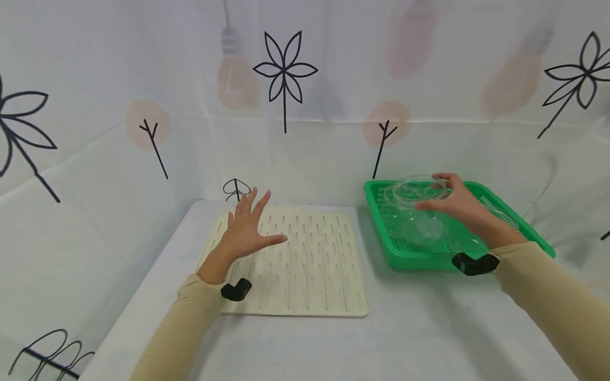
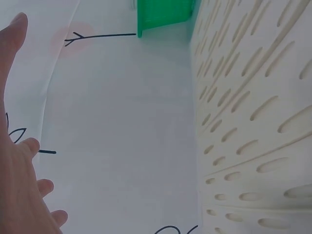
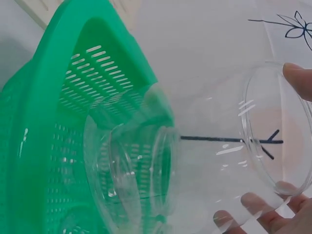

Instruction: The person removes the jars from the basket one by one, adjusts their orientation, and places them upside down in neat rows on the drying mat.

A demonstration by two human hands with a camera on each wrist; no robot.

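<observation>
My right hand [image 1: 459,201] grips a clear, deep round bowl [image 3: 209,117] by its rim, above the green basket [image 1: 395,259]. In the right wrist view the thumb lies at one side of the rim and the fingers show through the clear wall. Other clear dishes [image 1: 424,230] lie in the basket, overlapping the held bowl in view. Over the cream slotted mat [image 1: 305,264] my left hand [image 1: 245,233] hovers with fingers spread and thumb out, holding nothing.
The mat lies left of the basket on a white-covered table [image 1: 381,344]. Behind both rises a white cloth wall [image 1: 324,159] with printed flowers and bulbs. A clear dish edge [image 1: 500,214] shows at the basket's right side.
</observation>
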